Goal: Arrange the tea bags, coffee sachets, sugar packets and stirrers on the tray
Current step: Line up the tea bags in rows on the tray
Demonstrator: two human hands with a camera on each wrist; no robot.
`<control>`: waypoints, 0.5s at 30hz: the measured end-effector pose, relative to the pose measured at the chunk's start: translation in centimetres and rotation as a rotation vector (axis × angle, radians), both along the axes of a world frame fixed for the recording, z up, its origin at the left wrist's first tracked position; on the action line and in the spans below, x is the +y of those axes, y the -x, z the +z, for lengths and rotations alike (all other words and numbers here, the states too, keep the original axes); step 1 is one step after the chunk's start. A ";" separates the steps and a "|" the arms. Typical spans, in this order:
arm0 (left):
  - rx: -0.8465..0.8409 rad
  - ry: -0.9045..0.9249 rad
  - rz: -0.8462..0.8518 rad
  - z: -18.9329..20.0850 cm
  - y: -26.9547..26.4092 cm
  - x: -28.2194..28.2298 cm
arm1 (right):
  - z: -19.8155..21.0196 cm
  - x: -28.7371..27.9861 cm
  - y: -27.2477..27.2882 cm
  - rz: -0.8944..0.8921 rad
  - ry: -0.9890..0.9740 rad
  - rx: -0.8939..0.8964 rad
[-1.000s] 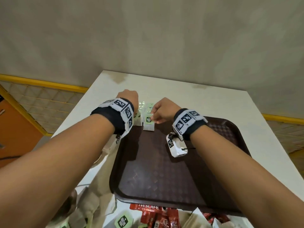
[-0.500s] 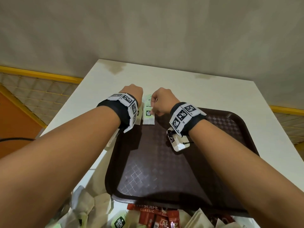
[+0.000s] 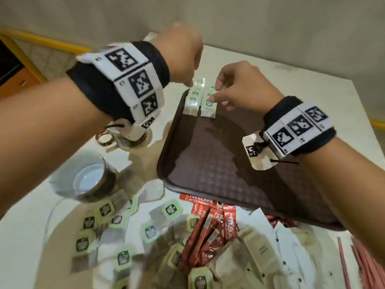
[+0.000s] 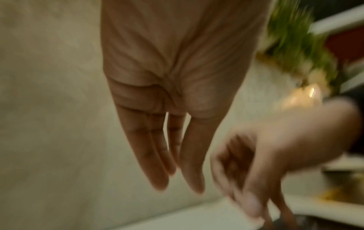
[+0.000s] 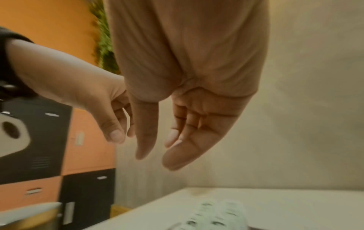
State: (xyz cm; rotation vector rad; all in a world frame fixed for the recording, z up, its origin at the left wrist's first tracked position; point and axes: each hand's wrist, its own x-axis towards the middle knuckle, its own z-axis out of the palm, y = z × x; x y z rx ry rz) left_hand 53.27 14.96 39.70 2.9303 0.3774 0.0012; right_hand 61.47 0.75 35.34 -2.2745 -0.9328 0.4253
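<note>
Two short rows of green-tagged tea bags (image 3: 200, 103) lie in the far left corner of the brown tray (image 3: 218, 180). My left hand (image 3: 190, 84) hangs a little above the left row, fingers straight and holding nothing (image 4: 177, 183). My right hand (image 3: 216, 94) hovers at the right row with relaxed fingers (image 5: 153, 155) and nothing in them; whether a fingertip touches a bag I cannot tell. The same tea bags (image 5: 216, 216) show blurred below the right wrist. Loose tea bags (image 3: 123, 224), red coffee sachets (image 3: 208, 228), white sugar packets (image 3: 268, 247) and red stirrers (image 3: 366, 268) lie on the table in front of the tray.
A glass cup (image 3: 91, 180) stands left of the tray on the white table (image 3: 291, 84). A second glass mug with a handle (image 3: 123, 140) sits partly hidden under my left wrist. A wall rises behind the table's far edge.
My left hand has lifted off the tea bags. My right hand has uncurled its fingers from the bag it held. The view has tipped down onto the loose packets.
</note>
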 end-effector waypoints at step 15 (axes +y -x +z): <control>0.289 0.123 0.397 -8.3 29.1 -3.4 | -6.1 1.5 17.2 0.797 0.463 -0.344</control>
